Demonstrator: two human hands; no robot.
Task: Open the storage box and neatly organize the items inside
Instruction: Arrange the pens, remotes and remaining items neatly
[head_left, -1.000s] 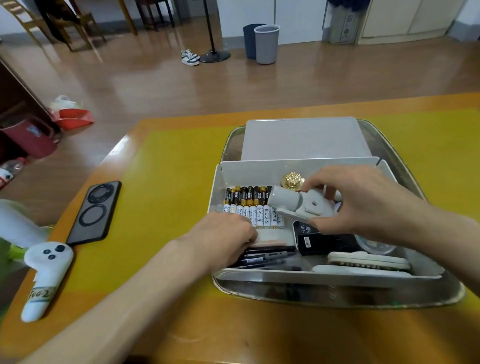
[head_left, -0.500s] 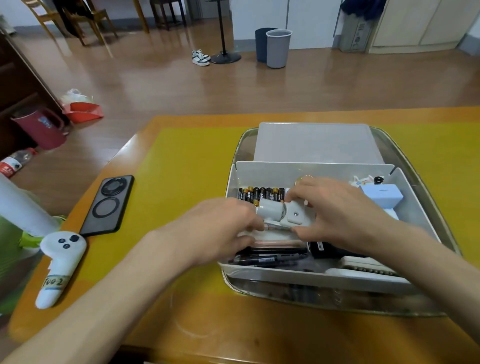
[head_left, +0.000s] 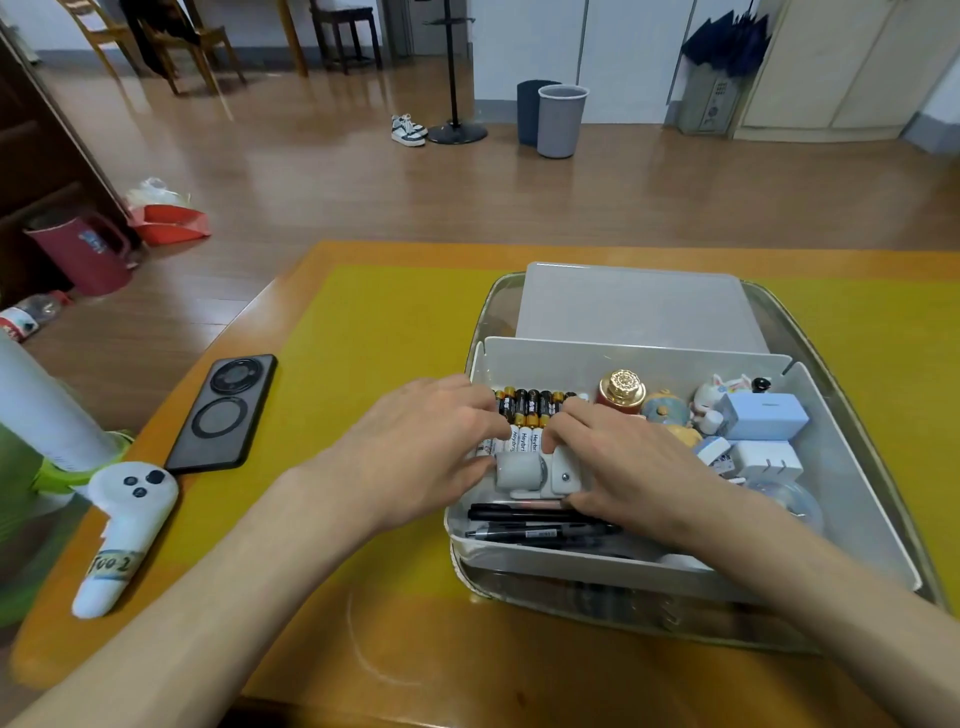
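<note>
On the yellow-topped table (head_left: 363, 332), left to right: a white, rounded controller (head_left: 122, 530) with dark buttons and a handwritten label lies beside a glossy black phone (head_left: 224, 413), both well apart from the storage box (head_left: 857, 519), a translucent grey plastic tray with thin upright walls that sits open in a clear outer tub, its frosted lid (head_left: 639, 306) lying flat behind it. The left hand (head_left: 415, 447), one second earlier resting on the pens (head_left: 535, 522) at the near wall, has come up to the small white gimbal-like device (head_left: 535, 473); its fingers curl over that device's left end and the batteries (head_left: 524, 415) behind. The right hand (head_left: 623, 462), which earlier held the device lifted above the box, has lowered it between the battery row and the pens and now curls its fingers over the right end, thumb underneath. The device thus appears seated in its slot, suggesting this placement is nearly complete. It is matte, smooth plastic with a cylindrical head; the batteries are slim cylinders, black-and-gold or white-labelled, packed side by side. Further right stand a red jar with an embossed gold cap (head_left: 621, 387), glossy figurines (head_left: 717, 397) and blocky white chargers (head_left: 763, 415).
</note>
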